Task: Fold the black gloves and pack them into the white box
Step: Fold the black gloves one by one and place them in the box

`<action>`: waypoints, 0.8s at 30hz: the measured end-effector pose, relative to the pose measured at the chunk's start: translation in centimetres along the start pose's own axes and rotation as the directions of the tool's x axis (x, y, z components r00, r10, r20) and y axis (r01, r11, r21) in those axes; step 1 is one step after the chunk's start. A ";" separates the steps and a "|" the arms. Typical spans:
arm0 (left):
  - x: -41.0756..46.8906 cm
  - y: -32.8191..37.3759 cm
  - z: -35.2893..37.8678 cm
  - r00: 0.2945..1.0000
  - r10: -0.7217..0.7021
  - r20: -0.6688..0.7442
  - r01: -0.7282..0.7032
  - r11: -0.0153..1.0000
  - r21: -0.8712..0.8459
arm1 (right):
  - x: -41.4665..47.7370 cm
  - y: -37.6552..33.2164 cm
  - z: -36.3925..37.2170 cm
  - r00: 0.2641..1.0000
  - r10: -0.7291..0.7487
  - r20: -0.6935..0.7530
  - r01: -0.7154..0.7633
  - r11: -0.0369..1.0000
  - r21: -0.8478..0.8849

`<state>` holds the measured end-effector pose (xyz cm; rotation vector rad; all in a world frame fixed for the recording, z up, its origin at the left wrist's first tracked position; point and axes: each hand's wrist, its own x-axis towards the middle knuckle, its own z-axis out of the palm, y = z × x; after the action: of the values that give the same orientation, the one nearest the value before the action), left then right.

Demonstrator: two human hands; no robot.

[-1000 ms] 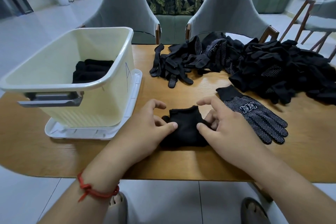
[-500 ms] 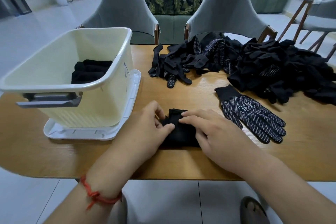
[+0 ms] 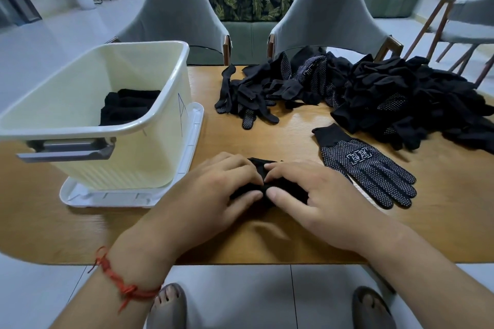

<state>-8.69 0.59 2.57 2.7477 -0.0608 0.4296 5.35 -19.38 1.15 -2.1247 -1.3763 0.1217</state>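
Wooden table (image 3: 267, 238) runs under our arms. Near its front edge our left hand (image 3: 213, 189) and right hand (image 3: 315, 195) sit side by side, thumbs almost meeting. Both pinch the folded glove (image 3: 290, 191), which lies on the wood beneath them (only slivers of black show between the fingers). Just right of our right hand, a dotted glove (image 3: 366, 168) lies spread flat. Farther left, the white box (image 3: 149, 157) stands on a white tray (image 3: 192, 147) with packed gloves (image 3: 128, 107) inside. Beyond, a loose glove pile (image 3: 401, 99) covers the far right.
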 end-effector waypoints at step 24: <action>0.7 3.5 -0.8 0.930 -0.355 -0.097 0.209 0.727 -0.654 | -0.5 -1.2 -2.5 0.979 0.191 0.071 -0.187 0.711 0.678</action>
<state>-8.58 -2.42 4.69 1.9759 0.2331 0.5066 5.16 -20.53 3.75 -1.6074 -0.8940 0.6134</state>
